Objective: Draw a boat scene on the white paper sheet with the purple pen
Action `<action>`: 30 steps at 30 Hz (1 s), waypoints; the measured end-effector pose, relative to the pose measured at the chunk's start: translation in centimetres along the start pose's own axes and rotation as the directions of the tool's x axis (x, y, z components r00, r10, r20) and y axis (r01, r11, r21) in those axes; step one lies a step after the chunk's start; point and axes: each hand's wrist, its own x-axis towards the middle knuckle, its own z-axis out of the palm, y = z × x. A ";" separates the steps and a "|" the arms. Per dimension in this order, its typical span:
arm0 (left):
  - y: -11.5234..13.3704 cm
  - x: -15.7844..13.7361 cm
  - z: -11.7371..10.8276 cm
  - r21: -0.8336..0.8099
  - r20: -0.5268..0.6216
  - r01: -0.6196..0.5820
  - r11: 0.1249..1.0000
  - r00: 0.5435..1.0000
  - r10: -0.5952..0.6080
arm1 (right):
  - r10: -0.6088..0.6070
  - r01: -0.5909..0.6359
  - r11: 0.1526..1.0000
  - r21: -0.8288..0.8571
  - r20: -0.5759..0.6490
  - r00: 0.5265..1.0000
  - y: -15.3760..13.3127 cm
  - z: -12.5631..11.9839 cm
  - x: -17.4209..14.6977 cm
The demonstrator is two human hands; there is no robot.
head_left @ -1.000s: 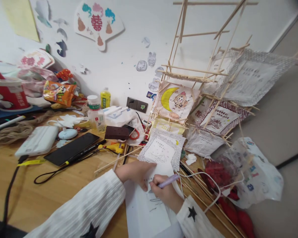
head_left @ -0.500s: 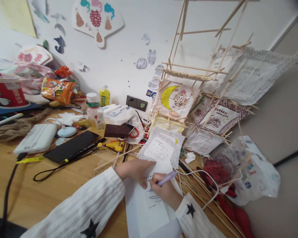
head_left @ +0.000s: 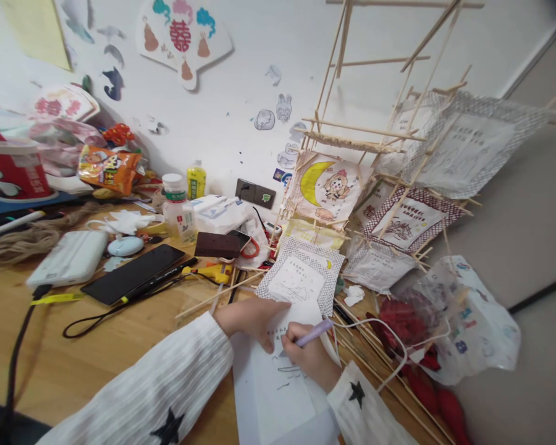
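My right hand point(head_left: 311, 360) is closed round a lilac pen point(head_left: 315, 332), its lower end hidden by the fingers. Beneath it lies a white sheet of paper point(head_left: 282, 411) with handwritten characters near the top and a few dark drawn strokes lower down. My left hand point(head_left: 252, 320) rests flat on the sheet's upper left, thumb and fingers apart, holding nothing. Just beyond both hands is a drawn picture point(head_left: 301, 278) with a cross-hatched border, mountains, writing and a small yellow moon. The sheet's upper edge overlaps this picture.
A thin-stick frame point(head_left: 361, 139) hung with drawn panels rises behind the hands. Loose sticks point(head_left: 375, 364) and a white cable point(head_left: 401, 340) lie at right, beside a plastic bag point(head_left: 482, 321). Leftward are a black phone point(head_left: 132, 272), yellow glue gun point(head_left: 213, 272), power bank point(head_left: 69, 259) and bottle point(head_left: 176, 213).
My right hand and the pen have shifted very slightly to the right over the sheet. My left hand stays in place.
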 end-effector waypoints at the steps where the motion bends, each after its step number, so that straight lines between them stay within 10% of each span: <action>1: 0.0 0.0 0.0 0.000 0.002 0.004 1.000 1.000 -0.004 | 0.001 -0.001 1.000 -0.001 0.000 1.000 0.0 0.0 0.0; 30: -0.1 0.3 0.2 0.007 -0.010 -0.034 0.999 0.999 0.034 | 0.024 -0.025 1.000 -0.019 -0.051 0.998 0.1 -0.6 0.1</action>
